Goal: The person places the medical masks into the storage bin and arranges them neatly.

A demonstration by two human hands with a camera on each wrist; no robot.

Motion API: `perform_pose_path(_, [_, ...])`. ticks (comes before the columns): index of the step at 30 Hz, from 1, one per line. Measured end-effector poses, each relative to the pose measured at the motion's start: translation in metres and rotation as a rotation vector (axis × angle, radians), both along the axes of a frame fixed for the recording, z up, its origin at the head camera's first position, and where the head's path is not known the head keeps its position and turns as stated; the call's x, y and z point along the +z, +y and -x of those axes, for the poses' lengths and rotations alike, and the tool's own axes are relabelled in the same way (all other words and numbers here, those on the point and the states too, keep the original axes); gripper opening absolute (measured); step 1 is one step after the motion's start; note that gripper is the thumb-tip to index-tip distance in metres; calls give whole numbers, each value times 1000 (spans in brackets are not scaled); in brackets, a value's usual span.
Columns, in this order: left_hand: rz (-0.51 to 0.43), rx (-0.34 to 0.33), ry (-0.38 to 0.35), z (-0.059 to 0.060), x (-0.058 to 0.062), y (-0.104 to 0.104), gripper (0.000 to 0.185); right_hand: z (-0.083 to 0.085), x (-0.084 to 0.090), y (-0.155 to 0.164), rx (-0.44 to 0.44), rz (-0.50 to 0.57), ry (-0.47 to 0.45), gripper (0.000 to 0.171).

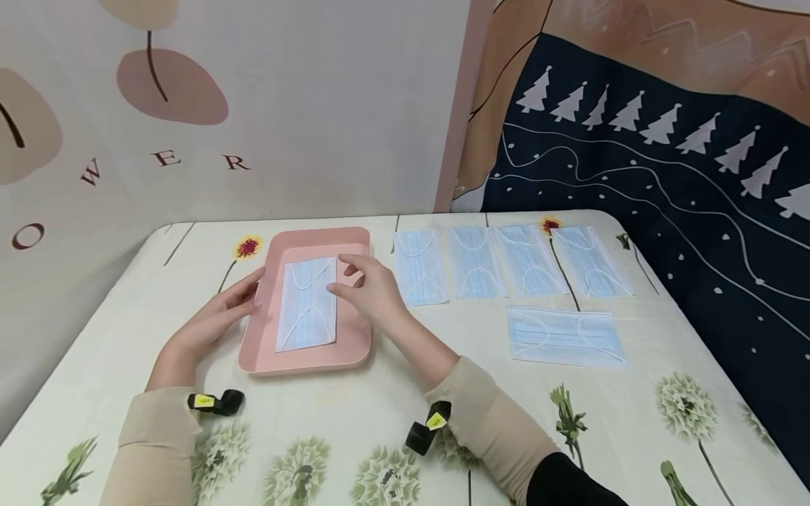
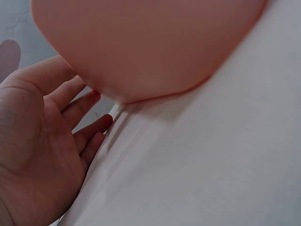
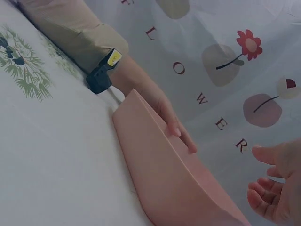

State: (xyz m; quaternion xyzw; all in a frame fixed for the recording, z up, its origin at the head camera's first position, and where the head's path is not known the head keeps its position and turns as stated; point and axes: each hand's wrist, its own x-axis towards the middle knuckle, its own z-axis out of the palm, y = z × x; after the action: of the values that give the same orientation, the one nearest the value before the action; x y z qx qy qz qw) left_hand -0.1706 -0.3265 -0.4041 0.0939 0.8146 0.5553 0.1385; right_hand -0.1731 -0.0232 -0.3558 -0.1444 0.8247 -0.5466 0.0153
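Observation:
A pale blue face mask (image 1: pixel 306 306) lies flat in a pink tray (image 1: pixel 304 362) on the flower-print tabletop. My left hand (image 1: pixel 248 294) rests its straight fingers against the tray's left wall. In the left wrist view the left hand (image 2: pixel 89 117) lies beside the tray's (image 2: pixel 146 47) rounded corner. My right hand (image 1: pixel 346 275) hovers over the tray's right side by the mask's edge, fingers loosely curled and holding nothing. The right wrist view shows the tray wall (image 3: pixel 174 174), the left hand (image 3: pixel 176 127) on its far rim, and the right hand (image 3: pixel 263 188) bare.
Three or more blue masks lie in a row right of the tray, from the nearest (image 1: pixel 420 267) to the farthest (image 1: pixel 591 261). One more mask (image 1: pixel 565 336) lies below them. A wall hanging stands behind the table (image 1: pixel 354 422).

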Motion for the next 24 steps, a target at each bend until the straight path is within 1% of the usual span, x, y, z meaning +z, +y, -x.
perform_pose_path(5, [-12, -12, 10, 0, 0, 1, 68, 2, 7, 17, -17, 31, 12, 52])
perform_pose_path(12, [-21, -7, 3, -1, 0, 1, 68, 8, 11, 41, -54, 14, 26, 52])
perform_pose_path(18, [-18, -8, 13, 0, -1, 1, 68, 18, 8, 61, -96, -5, 42, 51])
perform_pose_path(24, [-13, -3, 7, 0, -1, 1, 69, 29, 2, 78, -112, -3, 32, 52])
